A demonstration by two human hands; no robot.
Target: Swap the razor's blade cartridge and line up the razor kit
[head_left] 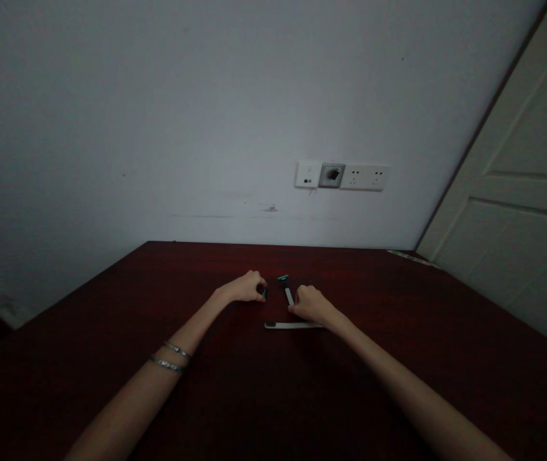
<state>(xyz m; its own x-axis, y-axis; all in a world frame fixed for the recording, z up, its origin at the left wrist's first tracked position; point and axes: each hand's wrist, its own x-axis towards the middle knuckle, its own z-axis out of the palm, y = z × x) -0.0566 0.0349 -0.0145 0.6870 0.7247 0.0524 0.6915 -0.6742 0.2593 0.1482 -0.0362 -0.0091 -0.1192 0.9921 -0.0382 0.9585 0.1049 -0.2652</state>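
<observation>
On the dark red surface (264, 397) I count 1 razor (289, 296), beyond the middle, its head toward the far edge. The right grip (309, 302) pinches the lower end of its handle; whether the razor is lifted, I can't tell. The left grip (250, 286) pinches 1 small dark-green piece (264, 292), mostly hidden by fingers. Nearer the front edge than both lies 1 pale bar (290, 325), roughly parallel to the far edge, its right end behind the right wrist. 2 silvery bracelets (166, 365) circle the left forearm.
</observation>
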